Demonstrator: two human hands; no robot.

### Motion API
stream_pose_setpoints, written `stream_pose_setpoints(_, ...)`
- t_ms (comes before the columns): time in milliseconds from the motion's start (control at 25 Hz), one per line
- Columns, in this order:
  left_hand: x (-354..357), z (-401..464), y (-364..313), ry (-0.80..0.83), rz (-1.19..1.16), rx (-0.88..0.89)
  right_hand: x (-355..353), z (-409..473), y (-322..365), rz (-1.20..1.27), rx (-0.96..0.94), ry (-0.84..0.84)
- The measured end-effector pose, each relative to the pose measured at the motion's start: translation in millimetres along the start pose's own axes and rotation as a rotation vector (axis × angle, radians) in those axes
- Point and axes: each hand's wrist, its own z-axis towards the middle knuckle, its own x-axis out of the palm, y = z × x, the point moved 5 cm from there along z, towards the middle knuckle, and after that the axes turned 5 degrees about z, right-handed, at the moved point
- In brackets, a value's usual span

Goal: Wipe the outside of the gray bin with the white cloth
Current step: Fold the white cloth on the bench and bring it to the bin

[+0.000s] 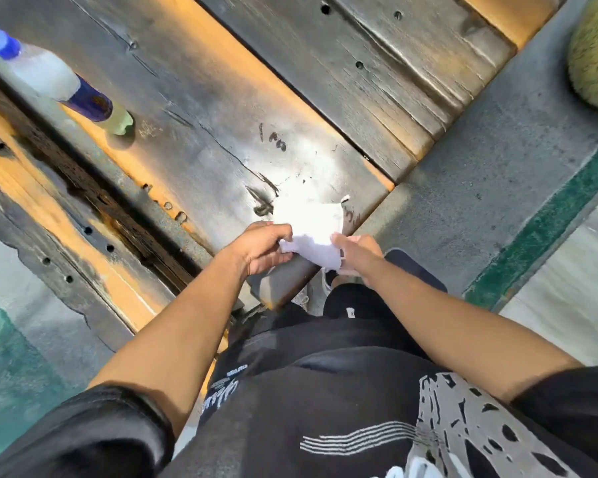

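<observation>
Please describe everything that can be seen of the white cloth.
The white cloth is a small, thin, crumpled piece of fabric. It is held at the near edge of the dark, worn wooden bench. The left hand pinches its left side and the right hand holds its right side. Its upper part is in bright sunlight and looks overexposed; its lower part is in shadow. A short frayed bit sticks up at the top right corner.

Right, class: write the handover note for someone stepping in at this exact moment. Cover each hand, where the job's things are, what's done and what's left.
Left hand: gripping the left edge of the white cloth.
Right hand: gripping the cloth's right edge.
The cloth is held between both hands, over the near end of the worn wooden plank.
A bottle stands on the plank, far left.
No gray bin is in view.
Done: cloth in hand.
Left: find the bin and wipe its outside.
</observation>
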Motion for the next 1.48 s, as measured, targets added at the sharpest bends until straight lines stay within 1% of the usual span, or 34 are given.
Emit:
stream_pose_setpoints(80, 7.2, -10.5, 15.6, 0.071, -0.054, -0.009, 10.9, -9.6, -20.3, 0.205, 0.055, 0.046)
stream_pose_setpoints(160, 14.3, -20.8, 32.7, 0.137, -0.094, -0.019, 15.8, -21.6, -40.1, 0.352, 0.110, 0.027)
stream_pose_setpoints(320, 27.4, -34.9, 64.4, 0.180, -0.005, -0.047, 5.8, -40.2, -84.6, 0.519, 0.193, 0.042)
stream_pose_setpoints(520, 56.7, -48.3, 108.6, 0.135, 0.189, -0.038, -34.4, -65.5, -138.6, 0.674, 0.144, 0.035)
stream_pose_setpoints(640, 98.3, -58.5, 148.2, 0.112, 0.363, -0.033, -72.9, -75.6, -187.3, 0.832, 0.074, -0.013)
stream_pose_setpoints(720, 122.2, -63.2, 172.5, 0.086, 0.477, -0.023, -96.6, -83.4, -216.7, 0.858, 0.002, -0.051)
stream_pose_setpoints(800, 153.0, -69.8, 207.2, 0.081, 0.526, -0.033, -128.8, -99.5, -249.6, 0.786, -0.093, -0.105)
stream_pose_setpoints(960, 208.5, -86.5, 280.7, 0.134, 0.535, -0.068, -186.0, -133.5, -306.9, 0.525, -0.311, -0.295)
stream_pose_setpoints(1080, 234.8, -95.3, 318.8, 0.178, 0.530, -0.109, -202.6, -153.3, -330.8, 0.377, -0.403, -0.350)
stream_pose_setpoints(1160, 252.5, -106.5, 337.4, 0.215, 0.536, -0.127, -210.4, -166.3, -343.3, 0.207, -0.467, -0.374)
stream_pose_setpoints(1240, 263.7, -116.9, 347.5, 0.254, 0.541, -0.131, -210.2, -179.7, -349.0, 0.031, -0.551, -0.360)
stream_pose_setpoints(1320, 267.7, -123.6, 350.7, 0.292, 0.519, -0.129, -202.4, -191.2, -351.5, -0.102, -0.597, -0.314)
stream_pose_setpoints(1400, 264.6, -123.5, 353.7, 0.338, 0.512, -0.137, -194.3, -194.3, -353.5, -0.238, -0.599, -0.300)
stream_pose_setpoints(1480, 250.0, -121.6, 356.3, 0.352, 0.490, -0.164, -182.7, -196.9, -353.3, -0.356, -0.583, -0.276)
